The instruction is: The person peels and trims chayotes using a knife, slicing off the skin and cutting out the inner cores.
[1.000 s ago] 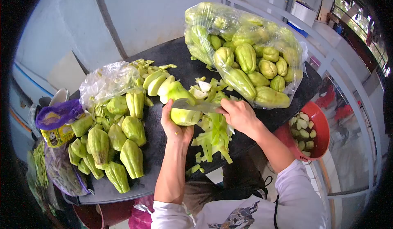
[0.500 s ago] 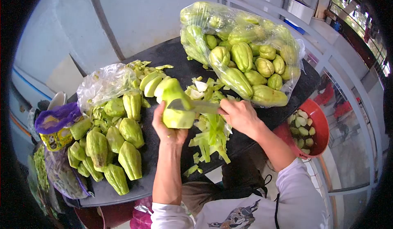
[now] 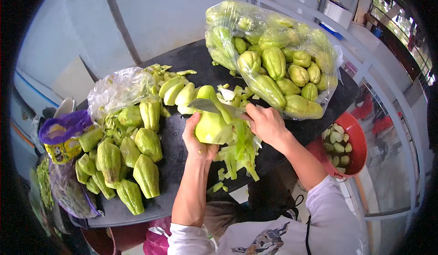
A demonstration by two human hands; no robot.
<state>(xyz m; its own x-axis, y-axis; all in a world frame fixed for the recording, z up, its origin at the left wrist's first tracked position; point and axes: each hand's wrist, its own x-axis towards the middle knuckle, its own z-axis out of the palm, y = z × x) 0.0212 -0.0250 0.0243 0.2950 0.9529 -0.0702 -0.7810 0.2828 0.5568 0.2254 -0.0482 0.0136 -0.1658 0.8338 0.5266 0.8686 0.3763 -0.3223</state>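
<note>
My left hand [image 3: 199, 141] is wrapped round a pale green chayote [image 3: 212, 128] whose skin is partly cut off. A knife [image 3: 207, 105] is in my right hand [image 3: 267, 123], its fingers closed on the handle, and the blade lies across the top of the chayote. A curl of green peel hangs over the blade. Under and beside the hands lies a heap of peel strips [image 3: 242, 152]. Several peeled pieces [image 3: 179, 94] stand in a row just beyond my left hand.
Unpeeled chayotes [image 3: 147, 144] lie left on the black table [image 3: 175, 164], beside a crumpled plastic bag [image 3: 114, 91]. A large clear bag of chayotes [image 3: 273, 63] sits at the back right. Lower right, a red bucket [image 3: 359, 141] holds peeled pieces. A metal railing [image 3: 365, 68] runs behind.
The knife blade has moved up over the chayote, and a peel strip now curls above it. The held chayote has tilted and shifted slightly.
</note>
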